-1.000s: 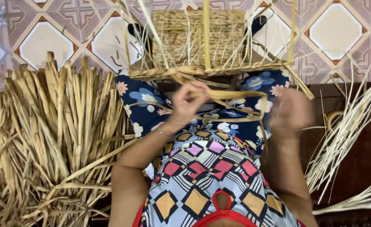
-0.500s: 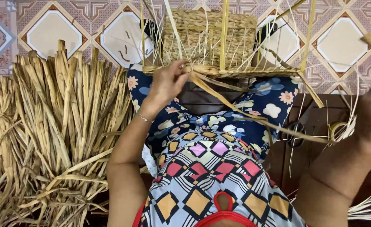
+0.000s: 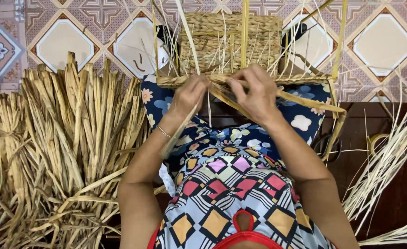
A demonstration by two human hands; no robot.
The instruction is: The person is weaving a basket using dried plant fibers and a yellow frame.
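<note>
Now | left hand (image 3: pixel 189 96), right hand (image 3: pixel 254 92) pinching strands | woven basket (image 3: pixel 231 44) rim touching

Both hands meet at the near rim of a woven basket (image 3: pixel 231 41) resting across the lap. The left hand (image 3: pixel 189 94) pinches a flat straw strip (image 3: pixel 178 133) that hangs down; the right hand (image 3: pixel 256 92) grips strands at the rim. A pile of dried straw (image 3: pixel 60 152) lies left, thinner reeds (image 3: pixel 388 157) right.
</note>
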